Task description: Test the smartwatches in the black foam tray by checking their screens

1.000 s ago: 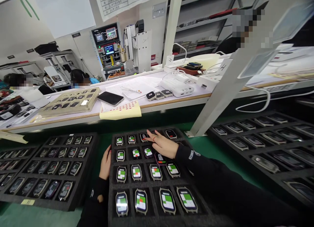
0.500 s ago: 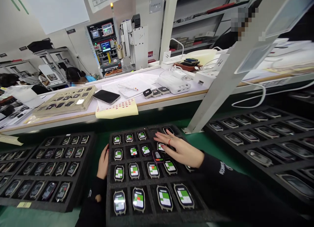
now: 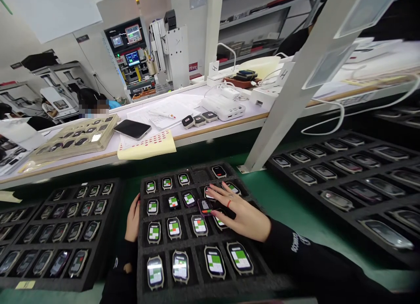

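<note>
From here I see a dark purple-rimmed, round-cornered rectangular watch (image 3: 205, 207) that seems to lie across a divider in the black foam tray (image 3: 141, 251); white text and an orange-and-green strip glow on its black screen. Beside it the right hand (image 3: 246, 214) spreads, its grip loose, fingers apart. The left hand (image 3: 133, 221) rests at the tray's left edge; whether its grip is clamped, I can't tell. Pale-rimmed watches (image 3: 215, 262) around show green-and-white blocks.

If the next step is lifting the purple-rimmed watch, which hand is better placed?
Probably the right hand: it is spread near that watch, while the left hand is farther, at the left side of the tray.
</note>
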